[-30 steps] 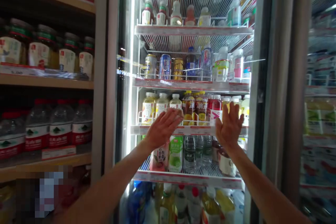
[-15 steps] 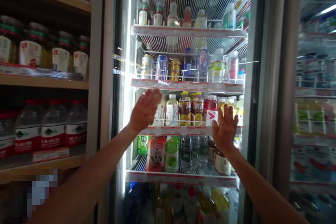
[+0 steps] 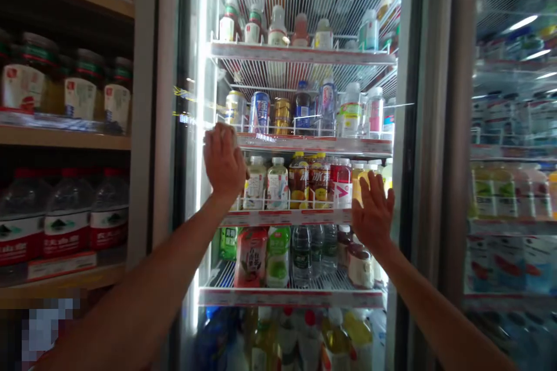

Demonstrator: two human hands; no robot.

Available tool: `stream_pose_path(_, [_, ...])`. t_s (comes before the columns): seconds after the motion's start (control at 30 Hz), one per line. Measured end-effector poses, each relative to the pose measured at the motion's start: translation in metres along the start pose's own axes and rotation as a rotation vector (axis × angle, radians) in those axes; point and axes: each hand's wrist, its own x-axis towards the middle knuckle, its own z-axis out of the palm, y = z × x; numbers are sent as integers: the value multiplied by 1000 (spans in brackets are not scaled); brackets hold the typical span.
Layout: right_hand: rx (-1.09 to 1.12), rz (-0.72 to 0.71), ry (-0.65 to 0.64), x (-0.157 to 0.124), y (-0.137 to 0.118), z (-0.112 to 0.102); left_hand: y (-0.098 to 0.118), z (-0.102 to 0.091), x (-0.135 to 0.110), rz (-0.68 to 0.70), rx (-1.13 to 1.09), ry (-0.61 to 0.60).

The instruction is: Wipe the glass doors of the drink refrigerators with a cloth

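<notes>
My left hand (image 3: pixel 224 159) is raised against the glass door of a lit drinks cooler, near its left frame, with the fingers bent forward. A pale, thin edge shows beside its fingers, perhaps of something pressed under the palm; I cannot make out what. My right hand (image 3: pixel 373 208) lies on the glass farther right, its fingers spread and nothing in it. Behind the glass, tea bottles (image 3: pixel 277 182) stand near the left hand and a red drink bottle (image 3: pixel 340 182) stands beside the right hand.
Wire shelves (image 3: pixel 300 55) inside the cooler carry cans and bottles. Wooden shelves (image 3: pixel 65 134) at left hold jars and large water bottles (image 3: pixel 65 214). A metal door frame (image 3: pixel 435 156) stands at right, with another stocked cooler beyond it.
My left hand has moved left and up across the glass, towards the door's left frame. My right hand stays in about the same place. The view has shifted slightly right.
</notes>
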Motion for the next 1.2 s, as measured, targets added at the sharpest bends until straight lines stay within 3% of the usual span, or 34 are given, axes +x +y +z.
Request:
stream_pose_path(0.07, [6,-13,-10,3,-4,0,10,4,0,137,-16,-87])
stream_pose_path(0.17, [20,-42,-48,8,-8,1,20,6,-2,564,-85,-340])
stream_pose_path(0.2, [22,-39,-50,9,-7,1,17,5,0,590,-93,-356])
stream_pose_path(0.23, [22,-29,-47,10,-3,0,12,5,5,531,-85,-323])
stream_pose_path(0.33, [12,30,-15,14,11,-2,-2,6,20,126,-17,-97])
stream_pose_path(0.4, [3,50,-3,16,18,-4,2,9,24,32,-1,-53])
stream_pose_path(0.47, [1,25,-20,18,20,-6,18,12,22,193,-36,-161])
stream_pose_path(0.57, [6,-27,-65,19,20,-11,37,16,21,581,-119,-391])
stream_pose_path(0.6, [3,-22,-65,19,22,-13,38,17,24,596,-125,-394])
stream_pose_path(0.63, [-3,-4,-58,19,25,-15,37,18,28,521,-118,-343])
stream_pose_path(0.73, [-21,71,-35,18,37,-21,37,23,40,103,-70,-98])
stream_pose_path(0.77, [-24,87,-38,17,41,-23,41,26,41,57,-70,-75])
stream_pose_path(0.8, [-25,89,-47,17,43,-24,48,28,40,100,-84,-100])
stream_pose_path(0.9, [-23,42,-87,16,44,-30,72,33,34,547,-169,-323])
stream_pose_path(0.97, [-31,15,-96,17,46,-34,81,36,34,725,-196,-396])
stream_pose_path(1.0, [-39,15,-88,18,48,-36,82,37,36,687,-189,-366])
stream_pose_path(1.1, [-70,52,-43,20,58,-41,85,43,43,283,-132,-142])
stream_pose_path(1.13, [-78,65,-38,20,61,-43,89,45,43,222,-124,-105])
stream_pose_path(1.17, [-83,71,-40,20,63,-44,94,47,40,253,-129,-112])
stream_pose_path(1.2, [-84,69,-48,20,65,-45,101,49,37,377,-148,-162])
